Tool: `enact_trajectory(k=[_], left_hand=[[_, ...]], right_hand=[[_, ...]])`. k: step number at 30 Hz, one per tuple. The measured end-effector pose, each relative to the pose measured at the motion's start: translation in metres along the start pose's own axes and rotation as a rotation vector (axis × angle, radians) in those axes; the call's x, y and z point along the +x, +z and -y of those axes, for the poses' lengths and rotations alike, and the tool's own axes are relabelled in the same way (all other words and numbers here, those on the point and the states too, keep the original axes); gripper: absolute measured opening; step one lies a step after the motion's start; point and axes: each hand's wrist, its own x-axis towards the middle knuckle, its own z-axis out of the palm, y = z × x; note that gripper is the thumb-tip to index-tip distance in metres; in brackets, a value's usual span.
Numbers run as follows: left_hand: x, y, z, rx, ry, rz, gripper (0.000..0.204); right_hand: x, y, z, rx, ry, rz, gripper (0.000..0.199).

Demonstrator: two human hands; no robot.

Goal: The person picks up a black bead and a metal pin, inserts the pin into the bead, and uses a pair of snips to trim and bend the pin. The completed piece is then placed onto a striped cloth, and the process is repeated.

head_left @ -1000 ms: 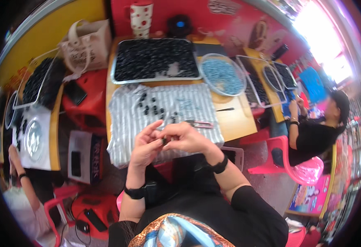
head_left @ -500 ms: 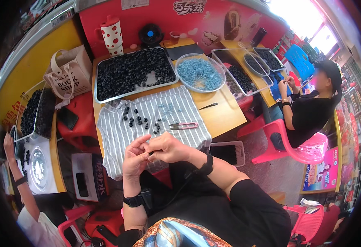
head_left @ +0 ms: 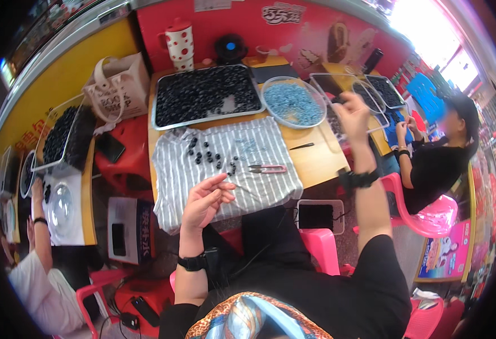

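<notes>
My left hand (head_left: pixel 205 202) is held above the near edge of a grey-and-white striped cloth (head_left: pixel 180 186), palm turned inward. Its fingers are loosely bent and apart, and nothing shows between them. My right hand (head_left: pixel 352 120) is raised at the right, in front of a clear plastic box (head_left: pixel 384 120). Motion smears its fingers, so whether they hold anything is hidden. On the cloth lie several small black round pieces (head_left: pixel 207 160), a few tiny pale-blue bits (head_left: pixel 250 148) and pink-handled thread snips (head_left: pixel 269 169).
Behind the cloth stand a metal tray (head_left: pixel 242 117) of black pieces and a round clear tub (head_left: pixel 296 124) of pale-blue bits. A thin dark tool (head_left: pixel 302 146) lies on the wooden table (head_left: pixel 321 164). A co-worker (head_left: pixel 437 152) sits at right; another person's arm (head_left: pixel 42 237) is at left.
My hands were together over the cloth, fingers around a small dark piece; now they are apart. The right has swung up and right to the clear box. The view has shifted.
</notes>
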Motion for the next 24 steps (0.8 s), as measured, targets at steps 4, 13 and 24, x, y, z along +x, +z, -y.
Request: enact_trajectory(k=[4, 13, 24], left_hand=[[0.005, -0.002, 0.002, -0.02, 0.017, 0.02, 0.036], [-0.002, -0.005, 0.002, -0.037, 0.02, -0.047, 0.025], [-0.004, -0.005, 0.004, -0.057, 0.032, -0.044, 0.024]], right_hand=[[0.013, -0.015, -0.059, -0.154, 0.112, -0.04, 0.036], [-0.121, 0.109, 0.071, 0.156, -0.219, 0.668, 0.018], [-0.114, 0.195, 0.107, -0.251, -0.342, 0.677, 0.017]])
